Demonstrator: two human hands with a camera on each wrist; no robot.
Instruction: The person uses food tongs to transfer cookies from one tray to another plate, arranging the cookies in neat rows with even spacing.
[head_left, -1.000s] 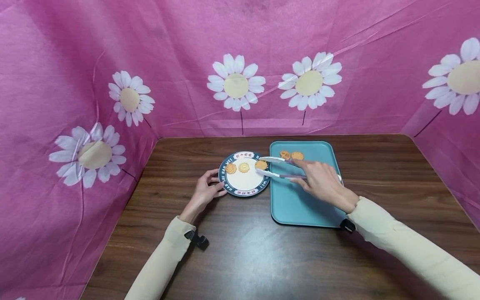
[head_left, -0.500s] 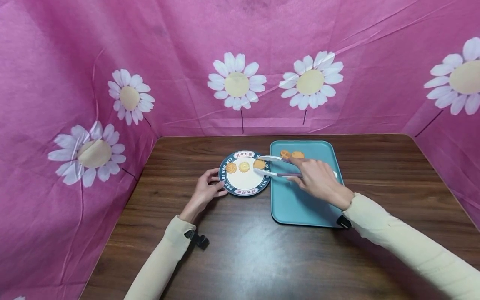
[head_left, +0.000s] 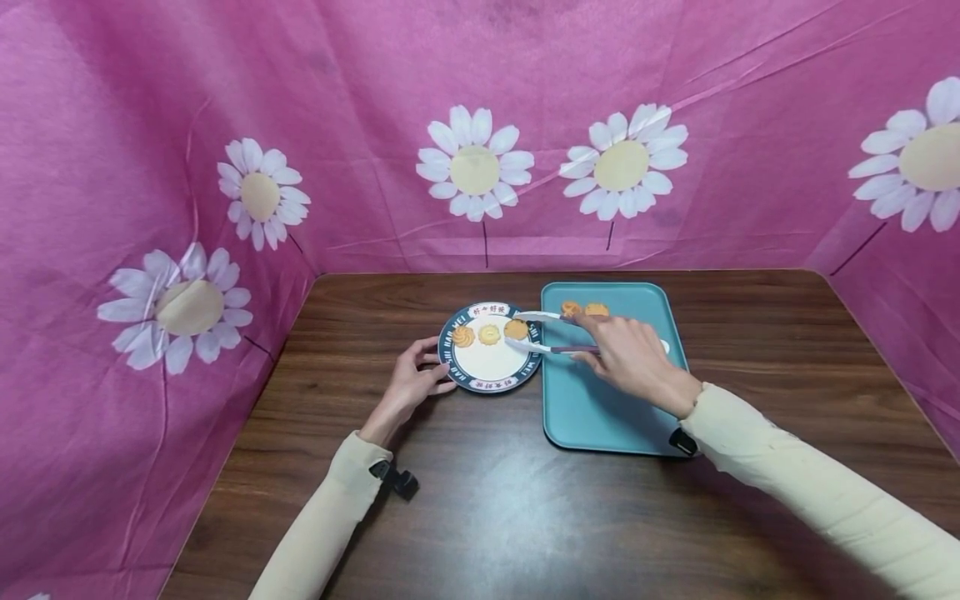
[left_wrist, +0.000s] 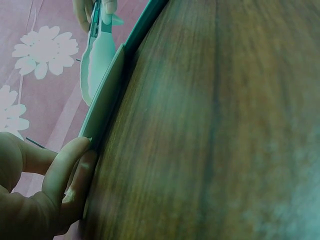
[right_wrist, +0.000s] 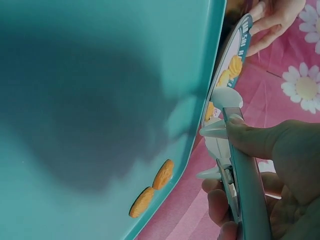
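At the left rim of a round plate [head_left: 491, 362] with a dark patterned border, my left hand [head_left: 411, 379] holds the edge between thumb and fingers. My right hand [head_left: 637, 357] grips a pair of tongs [head_left: 572, 350] with white tips and grey handles, reaching over the plate's right side. Between the spread tips lies a round cookie [head_left: 516, 330]; whether both tips touch it I cannot tell. A swirled cookie [head_left: 462, 336] and a pale ring-shaped cookie [head_left: 489, 334] sit to its left on the plate.
Right of the plate is a teal tray [head_left: 592, 425], partly under my right hand. Two cookies [R5 0,0] are not separately marked here.
The tongs and the cookie between their tips have shifted slightly left on the plate, and my right hand has moved left with them. My left hand stays at the rim.
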